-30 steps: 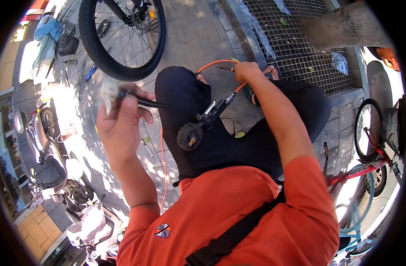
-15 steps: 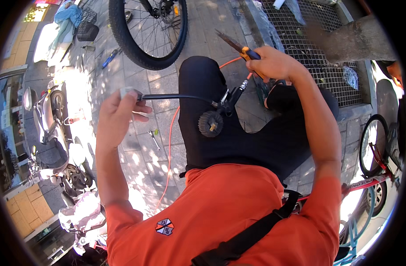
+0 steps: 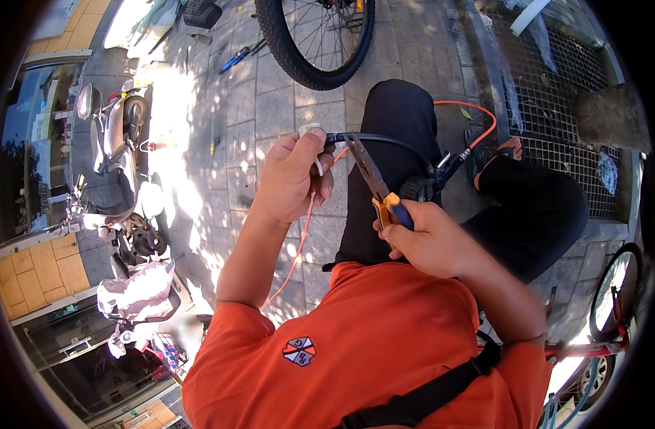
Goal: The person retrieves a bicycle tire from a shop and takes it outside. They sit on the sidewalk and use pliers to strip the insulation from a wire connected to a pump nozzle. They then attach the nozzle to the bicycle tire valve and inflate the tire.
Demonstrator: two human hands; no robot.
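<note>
My left hand [image 3: 288, 175] pinches the end of a black rubber hose [image 3: 395, 141], together with a small white piece [image 3: 312, 130] of a kind I cannot make out. In my right hand [image 3: 438, 236] are long-nosed pliers [image 3: 370, 175] with yellow and blue handles. Their jaw tips reach the hose just beside my left fingers; whether they grip it I cannot tell. The hose runs to a black tyre inflator [image 3: 449, 168] on my lap, its round gauge [image 3: 416, 189] partly hidden behind my right hand. An orange air hose [image 3: 493, 118] joins the inflator's far end.
Ahead stands a bicycle wheel [image 3: 299, 64] on grey paving, with a blue-handled tool [image 3: 234, 59] left of it. A metal grating [image 3: 556, 107] and a tree trunk [image 3: 613, 114] lie at the right. Scooters [image 3: 116, 146] stand at the left, a red bicycle [image 3: 592, 349] at lower right.
My right hand has brought the pliers down and left, from out at the right to the black hose by my left fingers. The whole view has shifted, and the inflator now lies partly behind my right hand.
</note>
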